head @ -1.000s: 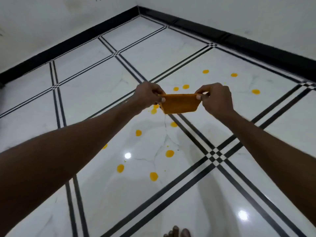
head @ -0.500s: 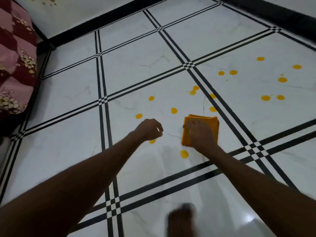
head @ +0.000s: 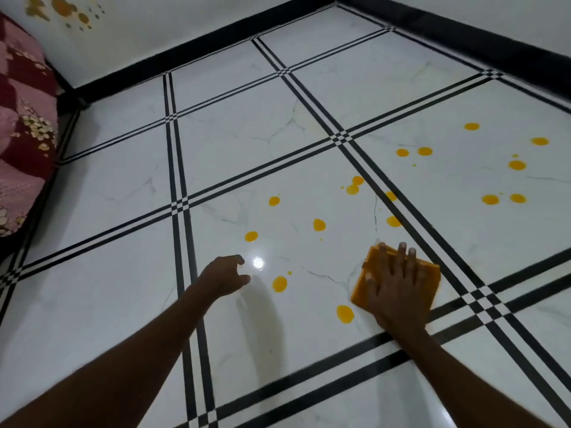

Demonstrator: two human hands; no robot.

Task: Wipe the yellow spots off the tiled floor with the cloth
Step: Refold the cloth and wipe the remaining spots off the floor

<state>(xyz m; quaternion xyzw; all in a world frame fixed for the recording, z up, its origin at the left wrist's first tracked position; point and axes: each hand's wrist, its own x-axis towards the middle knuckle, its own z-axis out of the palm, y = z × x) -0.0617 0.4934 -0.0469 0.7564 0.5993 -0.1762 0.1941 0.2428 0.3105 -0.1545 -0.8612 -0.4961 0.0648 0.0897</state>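
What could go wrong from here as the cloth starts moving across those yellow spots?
1. The right hand presses flat on the small folded cloth; dragging it through the nearest spot may smear rather than lift it.
2. The left hand hovers near another spot and could land in it.
3. Spots on the far tile lie past the black lines and may get missed.

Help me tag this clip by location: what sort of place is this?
Probably a room in a home, perhaps a bedroom: a glossy white tiled floor with black border lines, a black skirting under white walls, and floral maroon bedding at the left edge.
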